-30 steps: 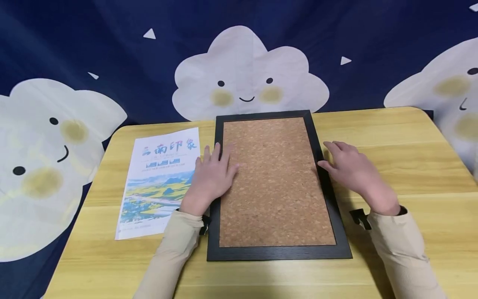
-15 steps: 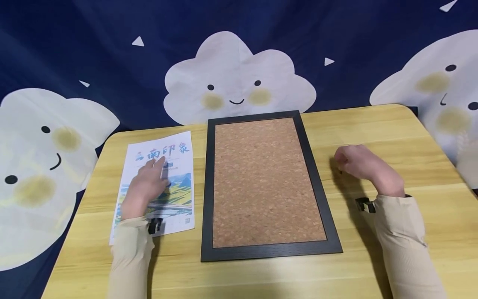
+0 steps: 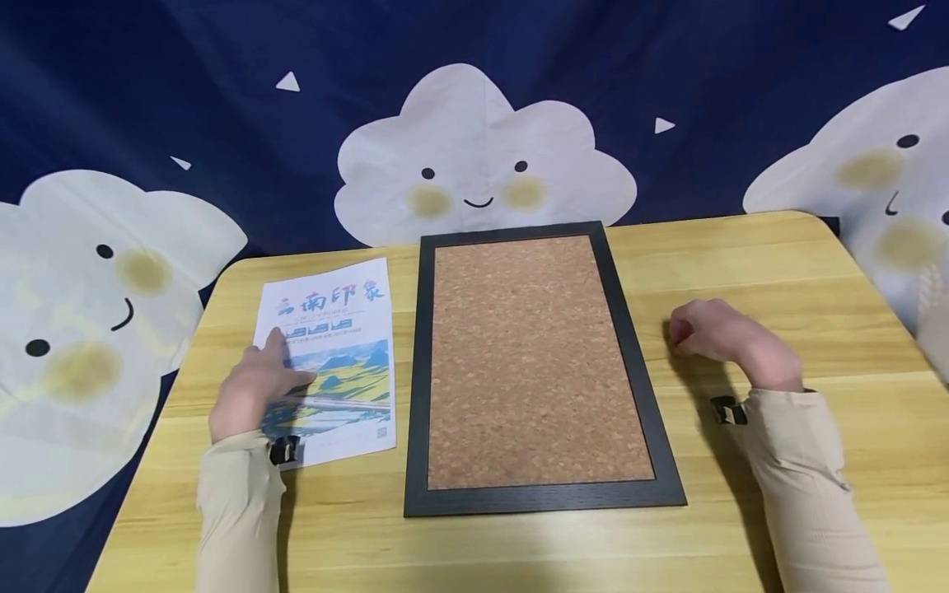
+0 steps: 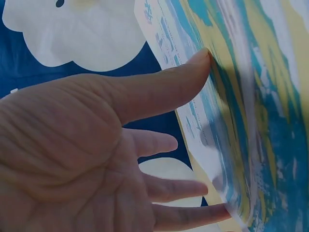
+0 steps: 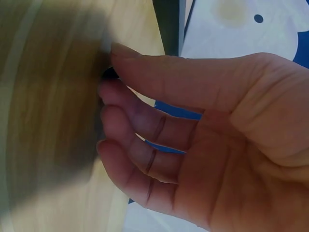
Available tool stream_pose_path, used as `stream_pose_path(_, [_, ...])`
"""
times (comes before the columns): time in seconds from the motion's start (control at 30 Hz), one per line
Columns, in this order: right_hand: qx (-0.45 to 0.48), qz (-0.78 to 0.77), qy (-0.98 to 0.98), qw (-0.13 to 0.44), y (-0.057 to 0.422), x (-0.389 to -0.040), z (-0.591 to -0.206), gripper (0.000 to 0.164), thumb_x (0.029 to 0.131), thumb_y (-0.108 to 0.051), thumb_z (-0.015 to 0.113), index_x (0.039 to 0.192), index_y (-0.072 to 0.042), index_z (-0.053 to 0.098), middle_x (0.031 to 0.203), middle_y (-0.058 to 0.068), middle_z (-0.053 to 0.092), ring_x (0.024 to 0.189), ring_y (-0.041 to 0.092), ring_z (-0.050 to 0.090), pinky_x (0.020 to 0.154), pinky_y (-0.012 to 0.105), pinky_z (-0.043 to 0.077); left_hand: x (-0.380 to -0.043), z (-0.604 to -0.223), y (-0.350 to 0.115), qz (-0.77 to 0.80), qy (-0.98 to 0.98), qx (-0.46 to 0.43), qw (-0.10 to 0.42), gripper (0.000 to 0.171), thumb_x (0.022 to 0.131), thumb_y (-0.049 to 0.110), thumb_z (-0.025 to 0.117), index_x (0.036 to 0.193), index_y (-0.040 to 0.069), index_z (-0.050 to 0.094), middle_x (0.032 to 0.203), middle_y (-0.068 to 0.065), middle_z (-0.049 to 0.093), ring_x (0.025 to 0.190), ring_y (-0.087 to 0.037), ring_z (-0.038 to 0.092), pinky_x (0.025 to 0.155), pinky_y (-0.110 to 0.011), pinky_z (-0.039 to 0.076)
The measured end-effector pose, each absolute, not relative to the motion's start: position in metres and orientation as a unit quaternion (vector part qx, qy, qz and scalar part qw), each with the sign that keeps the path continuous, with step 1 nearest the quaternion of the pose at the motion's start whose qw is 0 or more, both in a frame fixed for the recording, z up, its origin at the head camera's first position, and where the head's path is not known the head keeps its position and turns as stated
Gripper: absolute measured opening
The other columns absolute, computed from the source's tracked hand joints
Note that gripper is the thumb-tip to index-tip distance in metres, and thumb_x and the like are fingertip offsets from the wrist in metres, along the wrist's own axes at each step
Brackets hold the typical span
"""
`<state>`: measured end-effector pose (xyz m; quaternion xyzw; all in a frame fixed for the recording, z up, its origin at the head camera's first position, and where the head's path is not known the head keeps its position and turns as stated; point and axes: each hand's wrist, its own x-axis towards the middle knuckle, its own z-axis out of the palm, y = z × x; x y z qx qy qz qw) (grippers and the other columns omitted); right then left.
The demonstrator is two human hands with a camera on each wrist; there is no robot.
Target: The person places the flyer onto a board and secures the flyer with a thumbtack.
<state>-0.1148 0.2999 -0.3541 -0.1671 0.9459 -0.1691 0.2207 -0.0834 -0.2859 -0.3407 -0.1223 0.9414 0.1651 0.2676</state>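
Observation:
A printed poster [image 3: 344, 362] with coloured lettering and a blue, green and yellow landscape lies flat on the left of the table. My left hand [image 3: 248, 387] is at its left edge, partly covering it. In the left wrist view the thumb [image 4: 159, 89] touches or nearly touches the printed face, and the other fingers reach towards the edge fairly straight. A black frame [image 3: 544, 497] with a cork panel [image 3: 534, 362] lies in the middle. My right hand [image 3: 722, 338] rests on the table to its right, fingers loosely curled, with no held thing visible in the right wrist view.
The wooden table [image 3: 741, 263] carries the poster and the frame side by side, a narrow strip of tabletop between them. A dark blue cloth backdrop [image 3: 630, 49] with smiling clouds hangs behind the table's far edge.
My left hand has left the frame's left border and crossed the poster to its left edge. My right hand has moved right, away from the frame, and its fingers have curled.

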Motion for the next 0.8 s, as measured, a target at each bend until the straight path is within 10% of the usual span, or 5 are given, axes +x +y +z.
stream_pose_path(0.47, [-0.150, -0.170, 0.948, 0.225, 0.292, -0.114, -0.358, 0.010, 0.091, -0.004, 0.074, 0.086, 0.001, 0.066, 0.082, 0.006, 0.064, 0.077, 0.026, 0.054, 0.072, 0.043, 0.046, -0.087, -0.345, -0.280, 0.175, 0.964, -0.140, 0.145, 0.078, 0.095, -0.004, 0.050, 0.159, -0.012, 0.006, 0.125, -0.051, 0.036, 0.097, -0.057, 0.047, 0.079, -0.065, 0.044])
stream_pose_path(0.8, [-0.152, -0.187, 0.947, 0.212, 0.293, -0.116, -0.358, 0.013, 0.086, -0.004, 0.077, 0.087, -0.001, 0.064, 0.084, 0.005, 0.063, 0.078, 0.024, 0.054, 0.072, 0.041, 0.045, -0.088, -0.329, -0.266, 0.159, 0.982, -0.098, -0.015, 0.058, 0.090, -0.011, 0.048, 0.147, -0.014, 0.041, 0.114, -0.043, 0.059, 0.086, -0.048, 0.059, 0.067, -0.055, 0.046])
